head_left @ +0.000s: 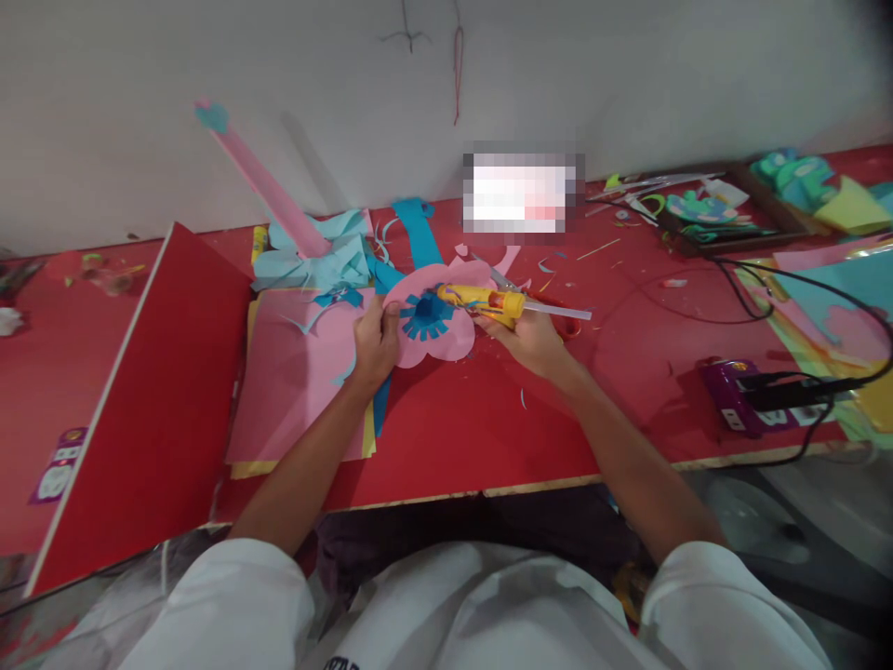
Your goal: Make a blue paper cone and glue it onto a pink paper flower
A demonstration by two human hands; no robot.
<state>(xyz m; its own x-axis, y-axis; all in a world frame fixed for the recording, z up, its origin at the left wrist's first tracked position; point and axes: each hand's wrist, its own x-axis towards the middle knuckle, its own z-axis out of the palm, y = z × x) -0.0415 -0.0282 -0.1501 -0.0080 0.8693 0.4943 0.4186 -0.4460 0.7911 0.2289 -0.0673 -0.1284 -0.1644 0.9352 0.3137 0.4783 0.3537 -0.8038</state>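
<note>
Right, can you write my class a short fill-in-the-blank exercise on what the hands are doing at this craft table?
1. The glue gun in the right hand is coloured ____.
2. The left hand holds a pink paper flower with a fringed ____ piece at its centre.
3. The table top is coloured ____.
4. A black plug sits in a ____ power strip.

Missing words: yellow, blue, red, purple.

A single head-worn view is aimed forward and downward, close above the left hand (pixel 375 342) and right hand (pixel 534 337); a plain white wall (pixel 139 112) is framed beyond them.
</note>
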